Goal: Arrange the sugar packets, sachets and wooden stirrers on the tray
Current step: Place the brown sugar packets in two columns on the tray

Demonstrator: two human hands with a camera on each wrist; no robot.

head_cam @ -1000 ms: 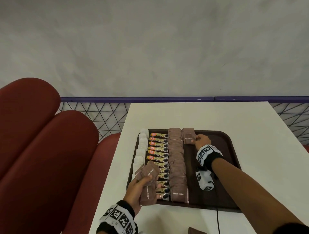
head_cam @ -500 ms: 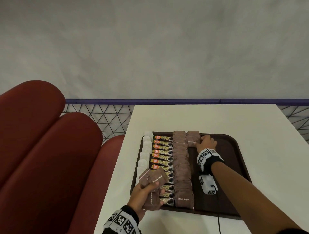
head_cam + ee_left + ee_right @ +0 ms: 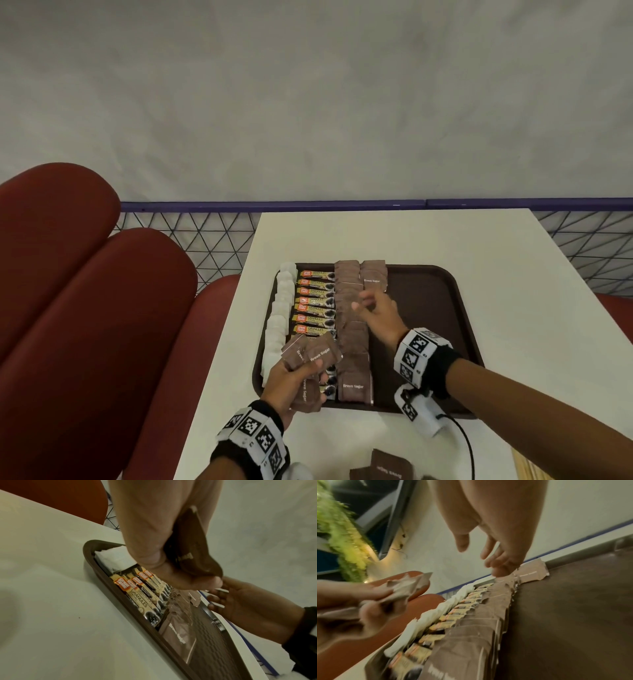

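From the head view, the brown tray [image 3: 428, 301] lay on the white table [image 3: 394, 236]. Along its left edge ran a column of white packets [image 3: 279, 318], too overlapped to count. Beside them ran a column of coffee sachets [image 3: 314, 310], seven showing clear of the hand, each with its long axis across the tray. Next came a column of brown sugar packets [image 3: 352, 346], overlapped, and at the tray's far edge the start of a second brown column [image 3: 374, 279]. The left hand [image 3: 291, 383] gripped a fanned bunch of brown packets [image 3: 313, 356] over the tray's near left corner; three labels showed. The right hand [image 3: 378, 313] hovered over the tray's middle, fingers loosely spread, holding nothing.

In the left wrist view, the left hand [image 3: 154, 540] curled round the brown packets [image 3: 190, 545], above the sachets [image 3: 139, 592].

In the right wrist view, the right hand [image 3: 489, 524] hung open above the brown column [image 3: 486, 615].
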